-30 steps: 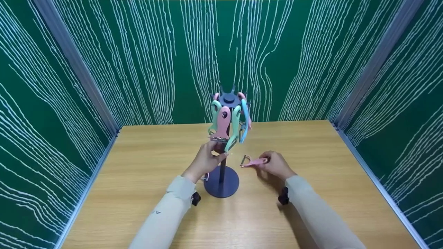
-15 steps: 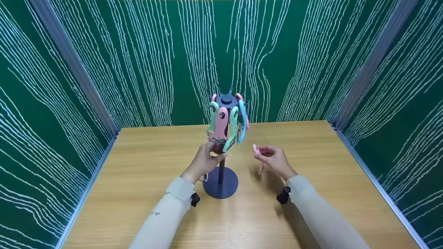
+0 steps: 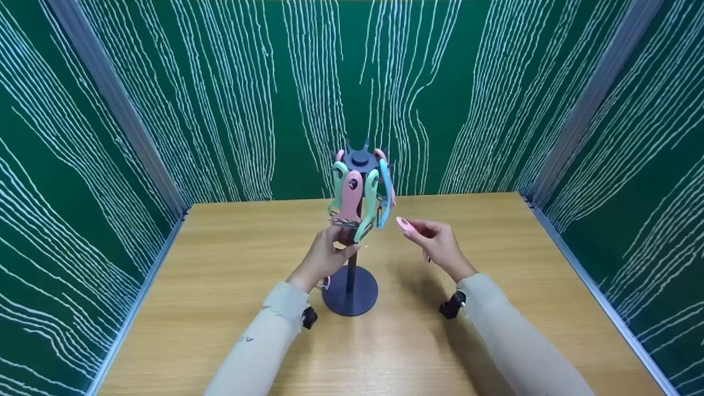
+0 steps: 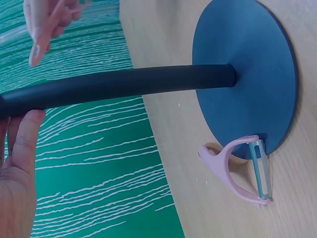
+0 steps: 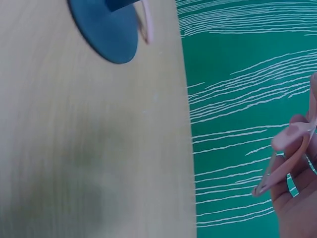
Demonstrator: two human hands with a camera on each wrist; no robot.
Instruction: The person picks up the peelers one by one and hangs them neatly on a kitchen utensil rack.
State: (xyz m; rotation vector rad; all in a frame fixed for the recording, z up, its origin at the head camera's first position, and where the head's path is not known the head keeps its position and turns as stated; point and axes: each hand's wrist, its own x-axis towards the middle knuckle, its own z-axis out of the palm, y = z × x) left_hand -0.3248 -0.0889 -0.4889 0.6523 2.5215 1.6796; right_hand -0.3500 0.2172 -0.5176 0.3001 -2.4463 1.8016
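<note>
A dark stand (image 3: 360, 291) with a round base and a hooked top carries several Y-shaped peelers. A pink peeler (image 3: 350, 199) faces the front, flanked by a green peeler (image 3: 368, 206) and, further right, a blue peeler (image 3: 386, 192). Just under the hanging peelers, my left hand (image 3: 322, 258) holds the stand's pole (image 4: 148, 82). To the right of the stand, my right hand (image 3: 443, 247) pinches another pink peeler (image 3: 406, 224) above the table, its handle end raised and its blade end (image 5: 267, 181) low, partly hidden by the fingers.
One more pink peeler (image 4: 223, 166) lies on the wooden table (image 3: 231, 264) against the stand's base, mostly hidden by the left hand in the head view. Green walls (image 3: 231, 110) with white lines enclose the table at the back and sides.
My right hand has lifted the pink peeler and turned it from lying sideways to handle end up, toward the stand's hooks. The left hand stays on the pole.
</note>
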